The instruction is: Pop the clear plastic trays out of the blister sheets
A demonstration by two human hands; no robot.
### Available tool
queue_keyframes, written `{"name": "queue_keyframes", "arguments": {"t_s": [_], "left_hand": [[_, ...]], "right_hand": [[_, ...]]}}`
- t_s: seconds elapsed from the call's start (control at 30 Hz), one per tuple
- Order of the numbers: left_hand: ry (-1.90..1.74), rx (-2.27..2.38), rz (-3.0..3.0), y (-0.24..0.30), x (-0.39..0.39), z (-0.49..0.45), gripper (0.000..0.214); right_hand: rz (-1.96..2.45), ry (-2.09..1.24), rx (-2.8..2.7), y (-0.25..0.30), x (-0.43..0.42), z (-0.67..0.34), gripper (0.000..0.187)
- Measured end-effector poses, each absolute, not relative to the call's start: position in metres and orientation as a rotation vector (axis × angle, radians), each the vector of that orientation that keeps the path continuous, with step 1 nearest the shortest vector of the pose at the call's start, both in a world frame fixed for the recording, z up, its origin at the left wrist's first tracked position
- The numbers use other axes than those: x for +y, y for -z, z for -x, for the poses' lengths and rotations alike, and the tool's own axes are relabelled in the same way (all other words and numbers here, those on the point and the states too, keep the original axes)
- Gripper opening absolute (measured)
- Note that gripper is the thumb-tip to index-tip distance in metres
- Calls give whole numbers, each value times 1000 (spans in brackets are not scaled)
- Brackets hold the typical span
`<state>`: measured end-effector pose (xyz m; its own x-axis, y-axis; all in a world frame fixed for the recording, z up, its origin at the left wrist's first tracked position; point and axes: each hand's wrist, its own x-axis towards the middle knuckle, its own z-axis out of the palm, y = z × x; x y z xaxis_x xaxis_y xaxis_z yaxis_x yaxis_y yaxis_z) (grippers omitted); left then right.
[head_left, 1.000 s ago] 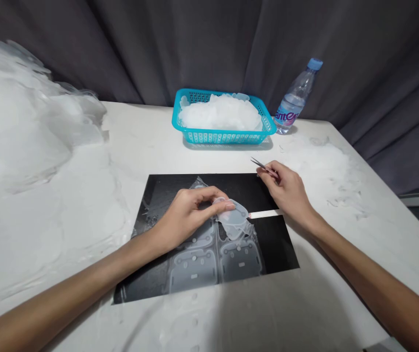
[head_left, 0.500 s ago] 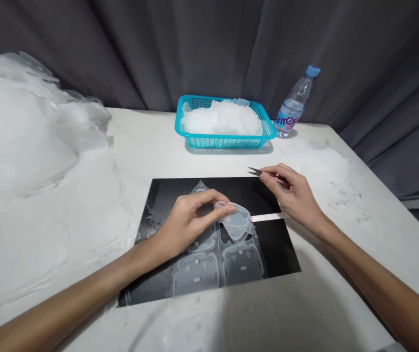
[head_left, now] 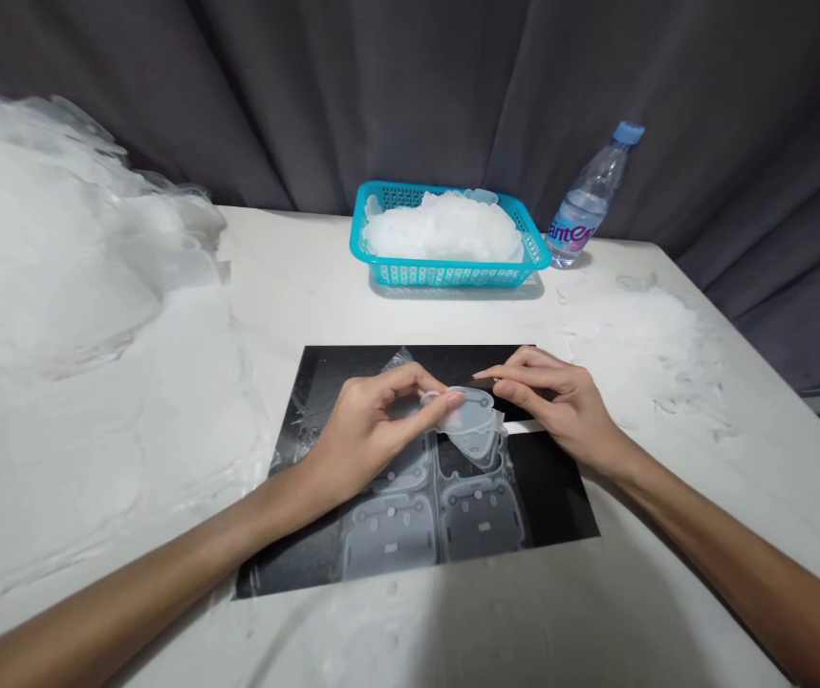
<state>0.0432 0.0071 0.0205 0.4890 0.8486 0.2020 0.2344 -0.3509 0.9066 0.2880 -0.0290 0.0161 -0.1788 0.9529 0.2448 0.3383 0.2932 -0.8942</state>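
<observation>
Film piece (head_left: 468, 416) in play here, milky and see-through, rounded along its upper edge with a line running just inside the rim and a small ring mark near its right end! Below it a thinner, crinkled, glossy flap hangs down, and the whole thing sits raised over the middle of the black mat (head_left: 560, 506). Under it lies the clear sheet (head_left: 390, 535), its rounded panels outlined in pale grey with little white spots.

And the left hand (head_left: 363, 430) has it, thumb on top, forefinger arched behind, pinched at the upper left edge, the forearm slanting in from the lower left. Over comes the view to the right hand (head_left: 560, 401): thumb and forefinger closed around a slim dark tool (head_left: 483, 383), mostly hidden by the fingers, fingertips just beside the film's right end, the other fingers loosely curled, forearm reaching in from the lower right. A white strip (head_left: 523, 427) lies just below that hand, and beyond the mat stands a turquoise basket (head_left: 453, 277), heaped with white pieces (head_left: 445, 229).
</observation>
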Motion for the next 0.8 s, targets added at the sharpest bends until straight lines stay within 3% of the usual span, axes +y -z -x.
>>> {"name": "queue_keyframes", "arguments": {"t_s": [0.8], "left_hand": [[-928,898,-1856,-23,6,-45,18]], "right_hand": [[1143,-820,-1757,-11,-27,-287,22]]}}
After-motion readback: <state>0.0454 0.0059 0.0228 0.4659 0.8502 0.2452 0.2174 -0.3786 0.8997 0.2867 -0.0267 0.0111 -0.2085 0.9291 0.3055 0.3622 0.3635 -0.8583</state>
